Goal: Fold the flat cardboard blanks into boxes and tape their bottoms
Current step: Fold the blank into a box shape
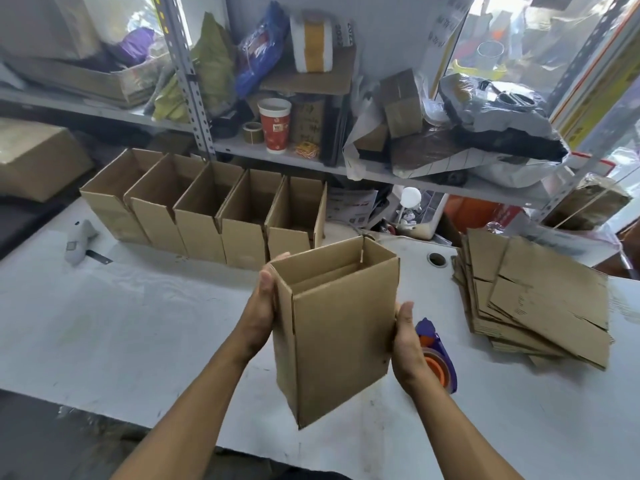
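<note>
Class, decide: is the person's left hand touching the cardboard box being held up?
Touching. The head view shows the left hand pressed flat against the left wall of the cardboard box, with no gap between them.

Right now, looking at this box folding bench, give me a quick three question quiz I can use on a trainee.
1. True or false: both hands, left hand and right hand, hold the open box by its sides.
2. How many finished boxes stand in the row of boxes at the back of the table?
3. Where is the stack of flat blanks? A) left of the held box B) right of the held box C) on the shelf

Key: 1 true. 2 five. 3 B; the tape dispenser lies between that stack and the held box, partly behind the right hand.
</note>
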